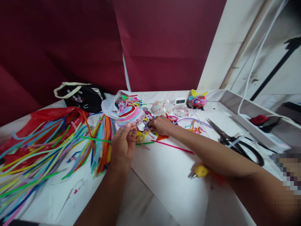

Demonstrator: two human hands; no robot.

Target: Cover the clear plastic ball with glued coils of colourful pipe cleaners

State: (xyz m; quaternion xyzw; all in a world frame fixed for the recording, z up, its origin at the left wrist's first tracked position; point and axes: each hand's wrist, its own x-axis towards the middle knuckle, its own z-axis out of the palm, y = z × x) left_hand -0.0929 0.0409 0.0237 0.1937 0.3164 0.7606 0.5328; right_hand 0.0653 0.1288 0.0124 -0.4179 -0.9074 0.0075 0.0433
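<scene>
The fingers (152,123) of the right hand (162,125) are tucked into a messy pile of bits (140,137), so you can't tell what they touch, and the stripy round thing (130,116) hides some bits behind it. Far back, the numbers on the little white clock (180,101) are too small to read. On the left, some fuzzy sticks (35,169) get cut off, and near right, the yellow tool (201,171) is blurry, its back end lost by the right arm (207,149).
</scene>
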